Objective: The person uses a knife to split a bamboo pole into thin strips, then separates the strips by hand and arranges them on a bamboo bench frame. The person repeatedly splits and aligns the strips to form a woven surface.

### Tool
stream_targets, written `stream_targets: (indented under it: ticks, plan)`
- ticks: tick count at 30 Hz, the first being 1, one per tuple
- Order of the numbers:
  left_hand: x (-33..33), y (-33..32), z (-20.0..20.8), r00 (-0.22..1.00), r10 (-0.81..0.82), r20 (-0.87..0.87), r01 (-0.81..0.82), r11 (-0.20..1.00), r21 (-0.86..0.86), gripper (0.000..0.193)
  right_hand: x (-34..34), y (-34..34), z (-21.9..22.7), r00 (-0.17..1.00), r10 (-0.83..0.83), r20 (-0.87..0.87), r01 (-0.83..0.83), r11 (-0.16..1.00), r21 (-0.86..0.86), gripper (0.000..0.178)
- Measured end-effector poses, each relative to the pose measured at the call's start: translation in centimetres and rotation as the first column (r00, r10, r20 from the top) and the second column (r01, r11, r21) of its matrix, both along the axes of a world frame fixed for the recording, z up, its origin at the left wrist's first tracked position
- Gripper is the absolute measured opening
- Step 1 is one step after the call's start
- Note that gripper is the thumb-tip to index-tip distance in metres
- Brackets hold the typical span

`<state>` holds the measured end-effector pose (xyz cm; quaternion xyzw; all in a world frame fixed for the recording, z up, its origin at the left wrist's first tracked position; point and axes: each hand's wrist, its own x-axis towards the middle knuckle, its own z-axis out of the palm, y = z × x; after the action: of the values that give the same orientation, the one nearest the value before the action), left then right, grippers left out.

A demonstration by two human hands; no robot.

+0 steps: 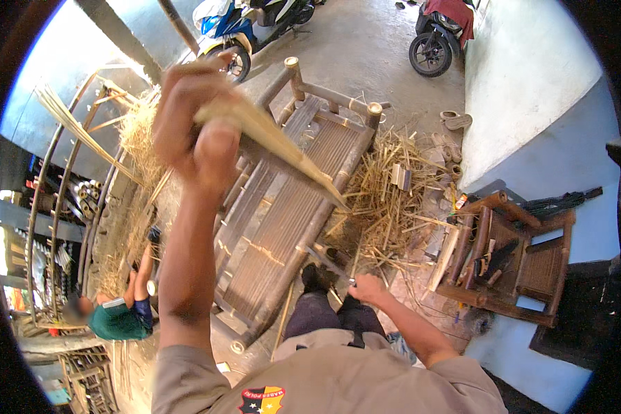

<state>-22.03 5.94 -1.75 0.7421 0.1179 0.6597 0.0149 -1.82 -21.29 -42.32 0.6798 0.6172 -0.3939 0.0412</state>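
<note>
My left hand (pixel 199 124) is raised close to the camera, fingers wrapped round a pale split bamboo strip (pixel 283 148). The strip slants down to the right, its far end narrow and blurred. Low in front of my legs, my right hand (pixel 370 288) grips a knife (pixel 331 263) by its handle, the narrow dark blade pointing up and left. Below the raised strip is a bamboo bench (pixel 269 241) with a slatted top; the knife tip lies near its right edge. The knife and the strip are apart.
Bamboo shavings (pixel 386 200) heap right of the bench. A bamboo chair (pixel 510 255) holding tools stands by the right wall. Sandals (pixel 455 121) lie along that wall. Motorbikes (pixel 431 52) are parked at the back. Another person (pixel 121 317) sits at the lower left near bamboo poles.
</note>
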Motion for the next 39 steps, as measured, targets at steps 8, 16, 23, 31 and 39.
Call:
stream_targets:
  ticks: [8, 16, 23, 31, 39]
  plan:
    - [-10.9, -3.8, -2.3, 0.993, 0.119, -0.016, -0.119, 0.993, -0.003, 0.055, -13.3, 10.9, -11.1, 0.961, 0.261, -0.092, -0.257, 0.965, 0.059, 0.032]
    - [-18.4, -1.1, -4.5, 0.998, 0.027, -0.059, -0.030, 0.999, -0.046, 0.050, -22.5, 18.7, -23.3, 0.933, 0.358, -0.034, -0.344, 0.917, 0.202, 0.042]
    - [-22.1, -1.5, -5.4, 0.999, 0.011, -0.042, -0.014, 0.998, -0.061, 0.046, -22.4, 19.3, -26.9, 0.983, 0.169, 0.068, -0.180, 0.958, 0.225, 0.043]
    - [-24.6, -2.8, -4.8, 1.000, 0.006, 0.016, -0.005, 0.998, -0.066, 0.042, -15.9, 17.1, -22.5, 0.844, -0.509, -0.167, 0.526, 0.848, 0.073, 0.038]
    - [-16.8, -0.1, -5.3, 0.986, 0.030, 0.165, -0.014, 0.995, -0.097, 0.030, -8.1, 18.4, 2.0, 0.770, -0.266, -0.580, 0.637, 0.299, 0.710, 0.057]
